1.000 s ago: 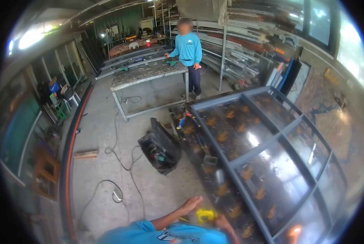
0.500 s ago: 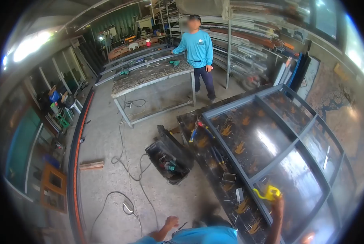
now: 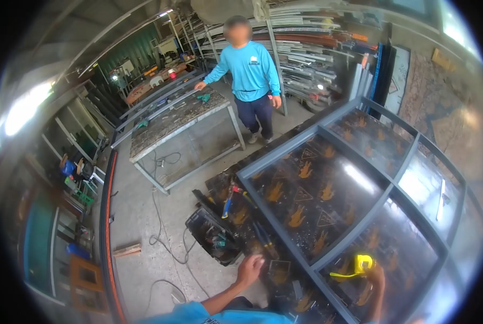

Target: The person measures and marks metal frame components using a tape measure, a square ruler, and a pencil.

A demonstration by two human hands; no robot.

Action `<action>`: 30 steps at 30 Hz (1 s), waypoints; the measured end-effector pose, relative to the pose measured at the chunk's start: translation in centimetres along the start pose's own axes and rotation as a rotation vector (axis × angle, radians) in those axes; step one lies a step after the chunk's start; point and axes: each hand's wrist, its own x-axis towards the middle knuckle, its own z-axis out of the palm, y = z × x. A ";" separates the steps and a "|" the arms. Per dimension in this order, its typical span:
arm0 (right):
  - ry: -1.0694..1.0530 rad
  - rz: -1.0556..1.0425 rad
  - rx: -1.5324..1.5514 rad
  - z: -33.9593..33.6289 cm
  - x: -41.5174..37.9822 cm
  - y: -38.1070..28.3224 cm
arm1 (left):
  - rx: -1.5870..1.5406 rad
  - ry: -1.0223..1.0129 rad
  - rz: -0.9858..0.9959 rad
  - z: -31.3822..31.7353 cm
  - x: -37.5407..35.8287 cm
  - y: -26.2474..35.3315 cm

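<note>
Fingers of the right hand (image 3: 376, 274) grip a yellow tape measure (image 3: 363, 263) above a gray metal frame (image 3: 393, 182), its strip (image 3: 343, 276) pointing left, toward the farther, seemingly unladen left hand (image 3: 250, 270).

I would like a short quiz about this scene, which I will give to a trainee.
1. Which of the wearer's hands holds the tape measure?
2. True or false: the toolbox stands on the floor.
3. Choose one. The frame is: a) grey; b) red; c) white.

Key:
1. The right hand.
2. True.
3. a
</note>
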 end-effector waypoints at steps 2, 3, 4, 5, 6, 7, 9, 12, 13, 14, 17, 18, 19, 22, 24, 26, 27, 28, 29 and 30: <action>-0.025 0.017 0.017 -0.4 0.9 0.6 | 0.056 -0.108 0.198 2.9 4.4 5.0; -0.068 0.107 0.058 -0.7 1.0 -0.3 | 0.057 -0.131 0.325 5.1 6.7 6.5; -0.096 0.062 0.037 -1.5 2.5 2.4 | 0.089 -0.153 0.443 8.2 9.2 6.4; -0.146 -0.166 -0.113 -1.8 3.6 3.6 | 0.166 -0.151 0.515 11.3 11.7 6.5; -0.160 -0.400 -0.253 -2.1 4.8 4.7 | 0.207 -0.224 0.542 13.5 14.3 7.5; -0.245 -0.157 -0.061 -2.9 4.0 2.7 | 0.322 -0.261 0.544 16.2 16.8 7.5; -0.335 -0.099 -0.275 -6.5 5.1 2.0 | 0.443 -0.372 0.675 19.0 19.8 9.9; 0.443 -0.018 -0.383 -11.4 8.3 0.8 | 0.692 -0.739 0.448 23.3 23.4 11.0; 0.585 0.053 -0.417 -13.7 10.7 1.3 | 0.801 -0.766 0.422 23.7 23.8 11.6; 0.773 0.015 -0.415 -15.5 11.9 -0.3 | 0.806 -0.777 0.423 24.1 23.8 12.2; 0.981 0.025 -0.616 -23.2 19.1 0.1 | 0.851 -0.818 0.409 24.2 24.1 12.0; 1.034 0.067 -0.681 -25.7 21.7 0.2 | 0.890 -0.851 0.370 23.9 23.8 12.6; 1.074 -0.030 -0.695 -27.9 22.9 -0.1 | 0.923 -0.881 0.335 24.1 23.9 13.3; 1.067 0.057 -0.857 -35.0 29.1 4.1 | 0.927 -0.857 0.388 24.2 23.8 12.9; 0.963 0.225 -0.777 -37.8 32.4 7.3 | 0.907 -0.830 0.434 24.0 23.7 12.6; 0.925 0.257 -0.704 -39.4 34.9 10.1 | 0.913 -0.823 0.439 24.0 23.7 12.6; 0.863 0.335 -0.836 -39.2 35.5 10.0 | 0.910 -0.830 0.443 24.0 23.7 12.7; 0.925 0.360 -0.816 -37.9 34.9 8.5 | 0.917 -0.814 0.422 24.0 23.8 12.8; 0.958 0.296 -0.749 -37.6 34.8 8.0 | 0.930 -0.842 0.413 24.1 23.9 13.0; 0.922 0.243 -0.778 -38.5 36.5 9.3 | 0.938 -0.876 0.404 24.1 23.8 13.0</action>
